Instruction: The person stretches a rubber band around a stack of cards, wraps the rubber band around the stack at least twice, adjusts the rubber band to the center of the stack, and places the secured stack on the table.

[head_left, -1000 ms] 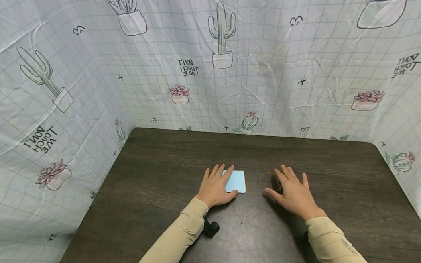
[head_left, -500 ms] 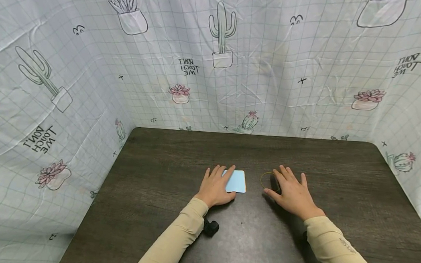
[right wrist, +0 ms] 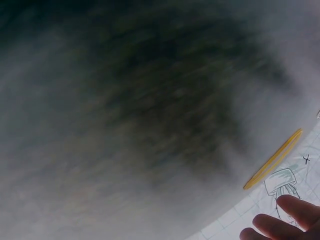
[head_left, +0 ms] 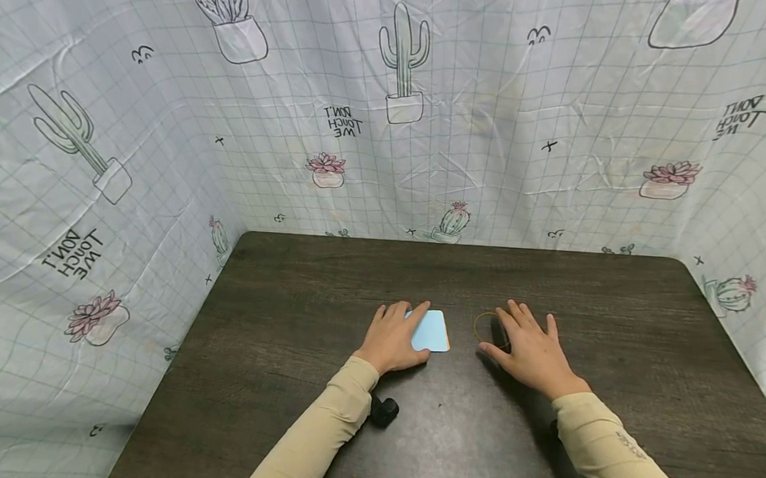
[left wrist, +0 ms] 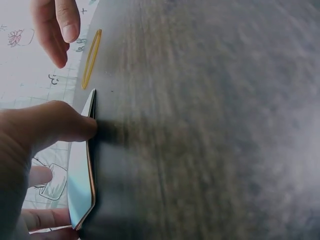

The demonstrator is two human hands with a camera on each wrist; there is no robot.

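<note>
My left hand [head_left: 391,342] spans a thin stack of light blue square cards [head_left: 432,332] with an orange-brown edge showing. In the left wrist view the thumb is against one edge of the cards [left wrist: 80,180] and fingertips are at the opposite edge; the stack looks tilted, slightly off the table. A thin yellow rubber band [head_left: 475,326] lies as a ring on the table to the right of the cards. My right hand [head_left: 537,354] hovers beside that band [right wrist: 272,160], fingers spread and holding nothing.
A dark wood-grain table [head_left: 301,278] bears everything. A white grid curtain [head_left: 468,142] with cactus prints hangs behind it and along both sides. A black strap-mounted device [head_left: 384,412] sits under my left wrist.
The left fingers have curled in a little around the cards, and the stack has shifted slightly and turned. My right hand has hardly moved; the rubber band stays where it was.
</note>
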